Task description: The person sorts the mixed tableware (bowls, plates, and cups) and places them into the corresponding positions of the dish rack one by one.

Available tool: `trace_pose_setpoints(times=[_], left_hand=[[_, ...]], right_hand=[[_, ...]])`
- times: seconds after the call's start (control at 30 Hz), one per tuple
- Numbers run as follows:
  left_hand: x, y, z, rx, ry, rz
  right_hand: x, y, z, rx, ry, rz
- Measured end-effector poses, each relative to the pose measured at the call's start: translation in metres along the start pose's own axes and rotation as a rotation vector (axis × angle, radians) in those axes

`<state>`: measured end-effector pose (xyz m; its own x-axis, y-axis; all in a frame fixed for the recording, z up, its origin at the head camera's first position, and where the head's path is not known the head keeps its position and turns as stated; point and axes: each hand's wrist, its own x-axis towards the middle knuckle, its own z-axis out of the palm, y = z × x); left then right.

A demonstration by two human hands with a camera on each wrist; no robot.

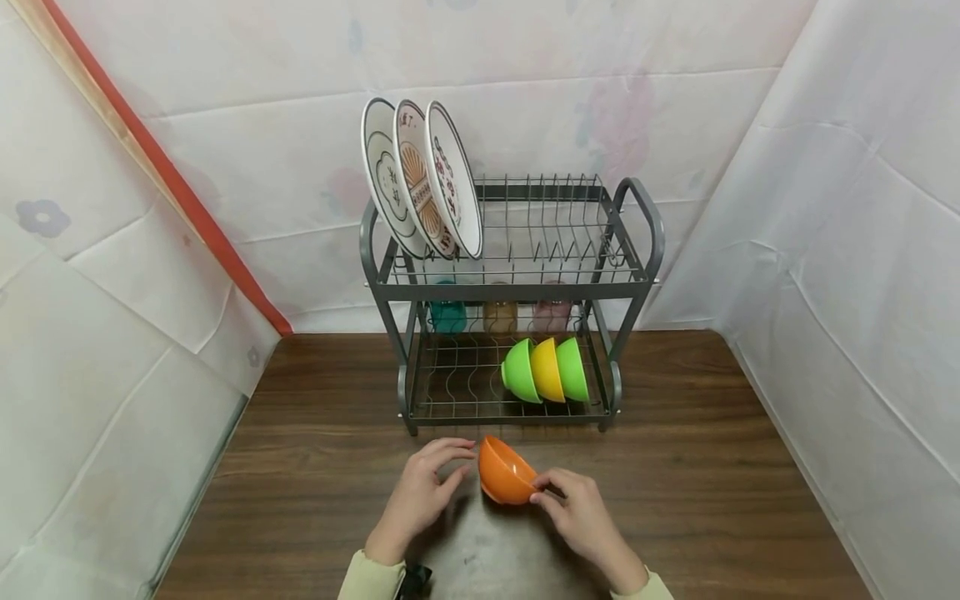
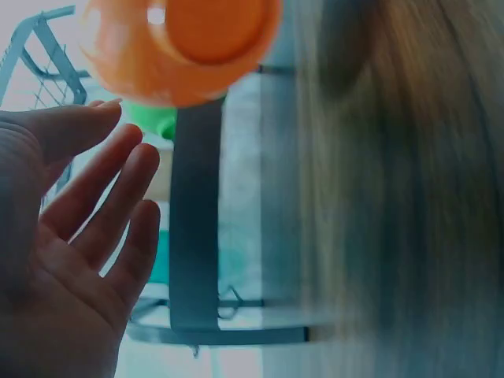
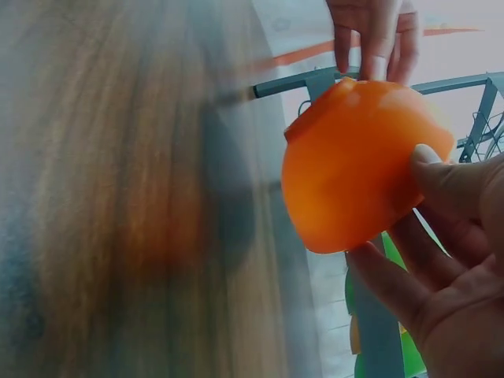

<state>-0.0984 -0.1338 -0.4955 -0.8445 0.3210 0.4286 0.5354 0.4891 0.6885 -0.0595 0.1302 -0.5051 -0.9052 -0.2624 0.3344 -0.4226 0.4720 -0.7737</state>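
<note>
An orange bowl point(image 1: 508, 473) is held tilted in front of the dish rack, its opening facing up and to the right. My right hand point(image 1: 579, 510) pinches the bowl's right rim between thumb and fingers; the right wrist view shows the thumb on one side of the orange bowl point(image 3: 358, 169) and fingers on the other. Just left of the bowl is my left hand point(image 1: 426, 487), its fingers loosely bent and apart from it. In the left wrist view the left hand point(image 2: 87, 228) holds nothing, and the bowl's round foot faces that camera.
A two-tier dark metal dish rack point(image 1: 517, 292) stands behind the hands. Three patterned plates point(image 1: 450, 179) lean upright on its top left. Below, green and yellow bowls point(image 1: 547, 371) nest on their sides at the right, with a teal cup point(image 1: 448, 317) and two other cups behind.
</note>
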Motion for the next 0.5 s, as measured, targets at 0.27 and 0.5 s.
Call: trace_pose_setpoints(times=[0.27, 0.5], left_hand=[[-0.01, -0.025, -0.019, 0.183, 0.142, -0.124], [-0.021, -0.041, -0.042, 0.31, 0.147, -0.302]], right_hand=[[0.017, -0.012, 0.002, 0.048, 0.076, -0.005], [0.041, -0.023, 0.006, 0.112, 0.127, 0.001]])
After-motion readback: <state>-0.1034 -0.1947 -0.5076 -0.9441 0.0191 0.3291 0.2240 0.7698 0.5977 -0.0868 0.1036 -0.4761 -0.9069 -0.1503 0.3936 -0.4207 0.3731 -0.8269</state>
